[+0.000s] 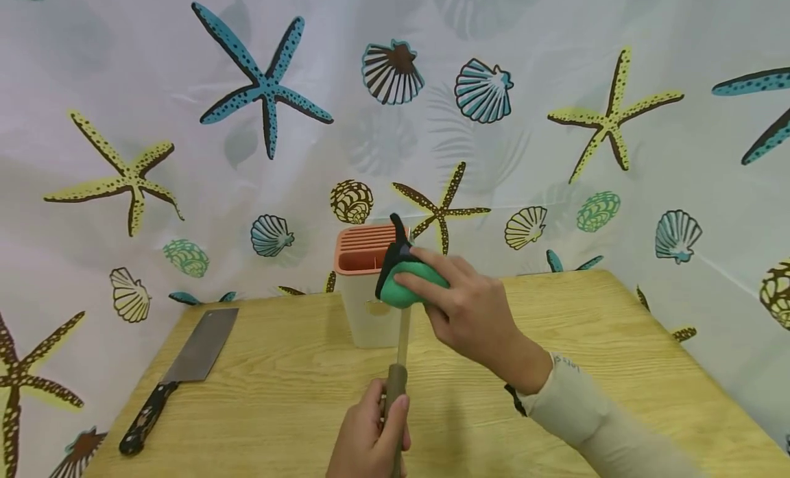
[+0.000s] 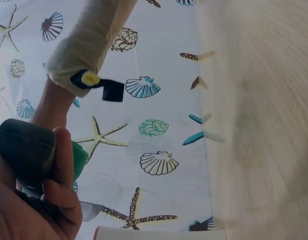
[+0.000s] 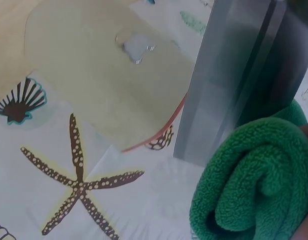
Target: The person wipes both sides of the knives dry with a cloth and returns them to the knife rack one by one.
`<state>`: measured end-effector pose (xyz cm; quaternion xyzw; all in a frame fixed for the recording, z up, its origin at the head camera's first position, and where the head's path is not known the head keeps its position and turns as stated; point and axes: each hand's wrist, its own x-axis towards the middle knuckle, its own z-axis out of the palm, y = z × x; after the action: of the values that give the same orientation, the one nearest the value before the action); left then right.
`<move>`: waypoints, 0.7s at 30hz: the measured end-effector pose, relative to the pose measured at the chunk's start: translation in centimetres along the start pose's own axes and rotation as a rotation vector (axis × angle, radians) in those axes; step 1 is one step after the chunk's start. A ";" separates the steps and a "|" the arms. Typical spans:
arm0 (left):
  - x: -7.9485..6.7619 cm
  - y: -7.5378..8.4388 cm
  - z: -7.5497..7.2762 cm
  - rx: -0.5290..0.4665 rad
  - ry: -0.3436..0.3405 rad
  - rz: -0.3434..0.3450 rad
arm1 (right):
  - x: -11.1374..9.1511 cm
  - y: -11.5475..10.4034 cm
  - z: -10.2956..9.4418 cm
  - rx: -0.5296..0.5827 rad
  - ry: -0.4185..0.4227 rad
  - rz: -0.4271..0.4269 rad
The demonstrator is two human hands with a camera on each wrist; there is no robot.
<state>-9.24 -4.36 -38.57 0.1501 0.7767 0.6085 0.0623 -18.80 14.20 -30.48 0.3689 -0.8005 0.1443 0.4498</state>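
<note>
Upright in front of me stands a knife, its grey-brown handle (image 1: 396,389) gripped by my left hand (image 1: 369,433). The narrow blade (image 1: 404,334) points up and away. Around the upper blade my right hand (image 1: 472,306) pinches a folded green cloth (image 1: 407,286) with a dark edge. The right wrist view has the cloth (image 3: 259,175) rolled in thick folds against the wide, shiny blade (image 3: 229,85). In the left wrist view the fingers of my left hand (image 2: 63,200) curl around the dark handle end (image 2: 26,150).
Just behind the knife stands a white knife holder (image 1: 364,320) with a slotted coral top. A cleaver (image 1: 200,348) with a black handle lies at the left of the wooden table (image 1: 278,396). A curtain (image 1: 345,142) printed with starfish and shells hangs behind.
</note>
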 end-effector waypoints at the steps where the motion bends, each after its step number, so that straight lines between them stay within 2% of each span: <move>1: 0.0 0.0 0.1 -0.016 -0.007 -0.013 | 0.2 0.4 0.0 -0.003 0.000 0.008; 4: 0.1 0.0 0.2 -0.059 -0.022 -0.042 | 0.4 1.1 -0.1 -0.013 -0.008 0.020; 7: 0.3 0.0 0.1 -0.104 -0.033 -0.074 | 0.0 0.8 -0.3 -0.003 -0.011 0.012; 13: 0.8 0.1 -0.6 -0.214 -0.061 -0.129 | -1.5 -1.6 -0.4 0.065 -0.016 -0.050; 17: 1.2 0.0 -0.9 -0.239 -0.039 -0.151 | -2.6 -3.0 -0.3 0.101 -0.020 -0.111; 21: 1.3 -0.3 -0.8 -0.241 -0.025 -0.165 | -2.8 -3.2 -0.2 0.105 -0.025 -0.123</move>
<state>-10.73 -4.79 -38.49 0.0846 0.7067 0.6885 0.1393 -15.48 13.41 -33.06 0.4424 -0.7732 0.1536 0.4276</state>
